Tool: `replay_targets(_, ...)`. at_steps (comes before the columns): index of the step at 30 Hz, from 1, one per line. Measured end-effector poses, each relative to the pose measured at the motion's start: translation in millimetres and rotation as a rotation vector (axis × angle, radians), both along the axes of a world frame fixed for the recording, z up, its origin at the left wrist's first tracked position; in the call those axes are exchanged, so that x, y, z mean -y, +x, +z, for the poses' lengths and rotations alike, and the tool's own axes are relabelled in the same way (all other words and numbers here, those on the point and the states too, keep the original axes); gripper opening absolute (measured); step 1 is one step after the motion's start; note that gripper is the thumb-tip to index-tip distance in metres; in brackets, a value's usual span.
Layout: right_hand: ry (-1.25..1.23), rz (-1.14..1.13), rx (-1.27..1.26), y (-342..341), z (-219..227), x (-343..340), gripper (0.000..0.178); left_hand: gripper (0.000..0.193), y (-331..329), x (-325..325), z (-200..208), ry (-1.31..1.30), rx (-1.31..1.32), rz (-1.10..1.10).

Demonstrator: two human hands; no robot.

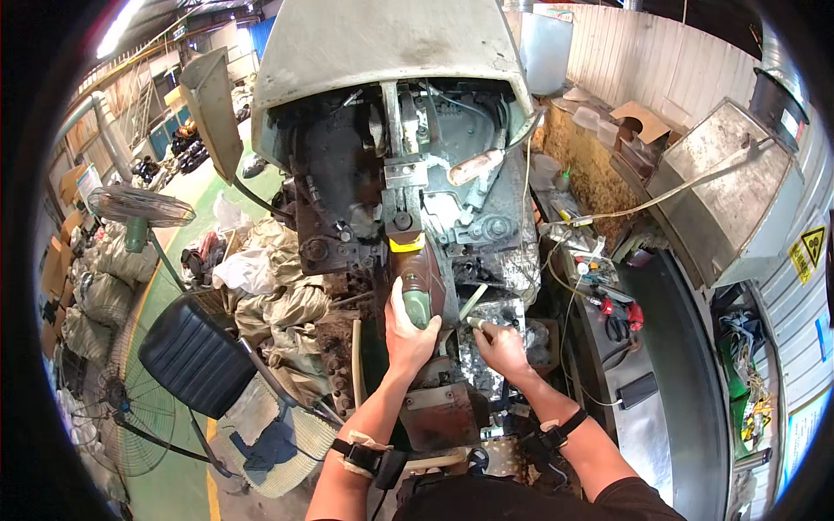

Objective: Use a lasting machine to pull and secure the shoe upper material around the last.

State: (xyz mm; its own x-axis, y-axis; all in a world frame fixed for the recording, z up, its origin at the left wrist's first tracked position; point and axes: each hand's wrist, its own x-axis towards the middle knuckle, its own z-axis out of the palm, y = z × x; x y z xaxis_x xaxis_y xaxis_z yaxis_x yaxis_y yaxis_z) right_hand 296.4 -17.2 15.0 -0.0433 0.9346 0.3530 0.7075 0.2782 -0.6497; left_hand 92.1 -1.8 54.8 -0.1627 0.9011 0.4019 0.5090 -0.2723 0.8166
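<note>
A brown shoe upper (423,267) on a green shoe last (418,309) is in the middle, its far end against the dark central part of the machine (402,221). A yellow patch (406,243) shows at that far end. My left hand (408,334) is closed around the near end of the last, thumb on the right side. To the right of it, my right hand (501,349) is closed on a pale rod-like handle (473,300) that slants up and away. Whether this handle is loose or fixed to the machine, I cannot tell.
A big grey machine hood (391,39) overhangs the far side. At left stand a black-backed chair (193,354), a fan (142,208) and heaped cloth sacks (282,300). On the right are a metal bench (638,434), a dark belt (682,382) and a metal box (725,187).
</note>
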Motion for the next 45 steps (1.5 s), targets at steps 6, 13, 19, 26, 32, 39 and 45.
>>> replay_targets(6,0.077,-0.016,0.007,-0.2,-0.5,-3.2,0.016,0.100,-0.1,2.8,14.3,-0.050,-0.082,0.031)
replay_targets(13,0.099,-0.067,-0.025,-0.3,-5.0,-2.5,0.018,0.093,-11.0,-7.8,23.7,-0.145,-0.266,-0.010)
replay_targets(19,0.036,-0.092,-0.116,-6.2,6.0,-0.2,0.024,0.092,-12.9,-6.3,26.3,-0.100,-0.276,0.015)
replay_targets(26,0.002,-0.140,-0.132,-8.1,2.7,-1.3,0.026,0.090,-21.8,-9.6,27.9,-0.101,-0.223,-0.049)
replay_targets(32,-0.343,-0.070,-0.421,-38.7,47.6,-4.1,0.059,0.075,-58.9,-19.1,-3.6,0.019,-0.042,-0.259)
replay_targets(39,-0.088,0.140,-0.134,-119.5,75.3,-10.2,0.137,0.056,-88.6,10.3,-21.0,-0.274,0.619,-0.226)
replay_targets(45,-0.024,0.104,-0.310,-124.0,61.6,-17.0,0.127,0.060,-94.7,35.1,-23.1,-0.284,0.703,-0.217)
